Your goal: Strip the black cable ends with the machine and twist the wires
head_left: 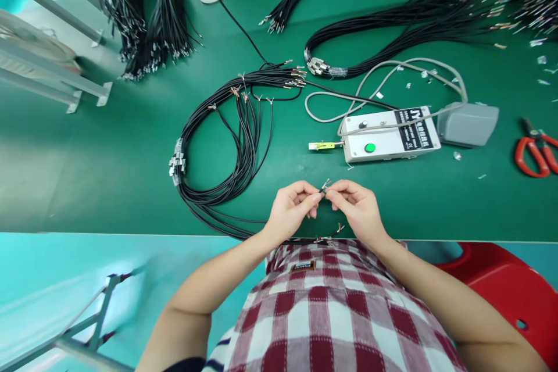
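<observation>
Left hand (293, 208) pinching black cable (321, 190) near split end, right hand (355, 209) fingering thin wires (326, 184), apparently to separate them.

Bright light leaves pale glare at left.

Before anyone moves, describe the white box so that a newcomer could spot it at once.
On the green table, beyond the right hand, lies a white box. Beside it sits a grey block; only the white box has a round green button and a black label.
</observation>
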### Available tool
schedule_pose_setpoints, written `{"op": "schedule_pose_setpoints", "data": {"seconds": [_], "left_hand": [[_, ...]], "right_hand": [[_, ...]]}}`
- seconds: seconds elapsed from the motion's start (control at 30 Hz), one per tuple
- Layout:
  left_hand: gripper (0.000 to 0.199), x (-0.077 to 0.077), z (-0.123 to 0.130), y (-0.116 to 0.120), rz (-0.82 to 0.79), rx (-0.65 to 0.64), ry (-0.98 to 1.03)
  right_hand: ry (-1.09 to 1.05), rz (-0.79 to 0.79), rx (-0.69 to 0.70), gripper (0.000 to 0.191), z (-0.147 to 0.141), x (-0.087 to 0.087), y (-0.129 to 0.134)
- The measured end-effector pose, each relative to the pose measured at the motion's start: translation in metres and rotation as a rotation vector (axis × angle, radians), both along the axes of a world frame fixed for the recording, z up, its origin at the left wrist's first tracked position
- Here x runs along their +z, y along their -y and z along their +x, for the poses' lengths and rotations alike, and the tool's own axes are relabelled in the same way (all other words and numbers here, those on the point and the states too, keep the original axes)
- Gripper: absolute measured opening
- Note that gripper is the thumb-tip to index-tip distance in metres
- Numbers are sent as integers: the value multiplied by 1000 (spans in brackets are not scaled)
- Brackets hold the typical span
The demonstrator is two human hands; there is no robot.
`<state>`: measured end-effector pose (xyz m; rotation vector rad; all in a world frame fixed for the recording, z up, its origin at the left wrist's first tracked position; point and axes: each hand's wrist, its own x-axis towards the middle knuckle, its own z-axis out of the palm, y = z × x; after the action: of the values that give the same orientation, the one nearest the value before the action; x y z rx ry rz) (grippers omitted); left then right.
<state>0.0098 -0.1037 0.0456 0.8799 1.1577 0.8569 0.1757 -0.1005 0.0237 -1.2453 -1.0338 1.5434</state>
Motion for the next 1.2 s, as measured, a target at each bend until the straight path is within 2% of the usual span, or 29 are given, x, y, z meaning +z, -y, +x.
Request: {"op": "schedule_pose_setpoints", "data": {"seconds": [0.17, 0.37, 0.53, 0.67, 0.77, 0.97, 1.13, 1.2], "left_hand": [[39, -1, -1, 0, -4, -5, -1], [36, -4, -1, 4, 16, -34, -22], [26, -10, 1, 9, 177, 14, -91], [23, -7, 8, 7, 254, 10, -78], [18, -6, 16, 2, 295, 60, -83], [15, -13, 20, -2, 219, 189, 102], [22, -11, 15, -1, 138, 171, 113], [26, -8, 14, -3, 115, 120, 89]], "right_hand": [[-27, 16, 39, 30, 1, 4, -1], [-71, -14, -9, 21, -8, 5, -4], [-97, -59, 50, 23, -2, 4, -3], [-17, -40, 25, 25, -1, 3, 0], [57, 8, 8, 24, -2, 5, 2], [88, 51, 34, 21, 0, 6, 0], [50, 46, 50, 22, -2, 3, -1], [53, 36, 59, 24, -3, 3, -2]]}}
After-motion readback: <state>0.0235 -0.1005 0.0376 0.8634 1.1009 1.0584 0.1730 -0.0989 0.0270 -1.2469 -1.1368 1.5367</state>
